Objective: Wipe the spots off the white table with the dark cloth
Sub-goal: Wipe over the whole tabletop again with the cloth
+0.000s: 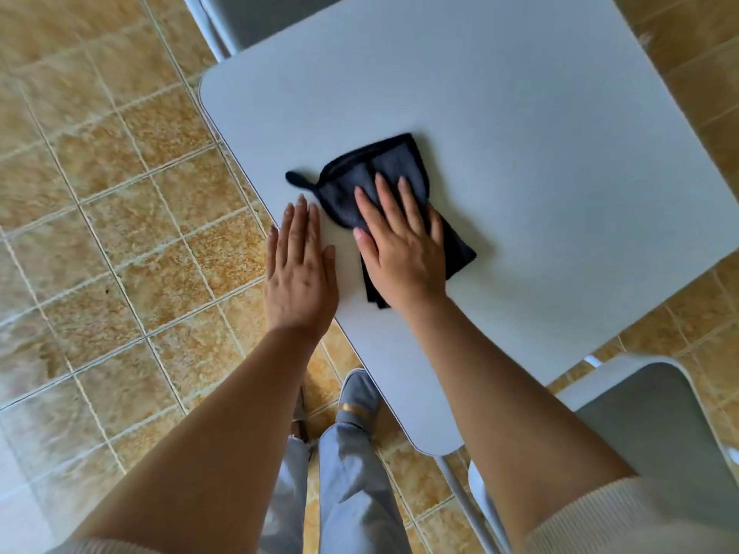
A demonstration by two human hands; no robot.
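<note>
A dark folded cloth (376, 169) with a small hanging loop at its left corner lies on the white table (520, 133), near the table's left edge. My right hand (400, 249) presses flat on top of the cloth, fingers spread and pointing away from me, covering its near half. Just left of the cloth, my left hand (300, 269) rests flat on the bare tabletop at the table's edge, holding nothing. I can make out no spots on the visible table surface.
A grey chair (660, 425) stands at the table's near right corner, and another chair (256, 18) at the far left corner. Tan floor tiles (100, 193) surround the table. My legs and a grey shoe (356, 397) are below the near edge.
</note>
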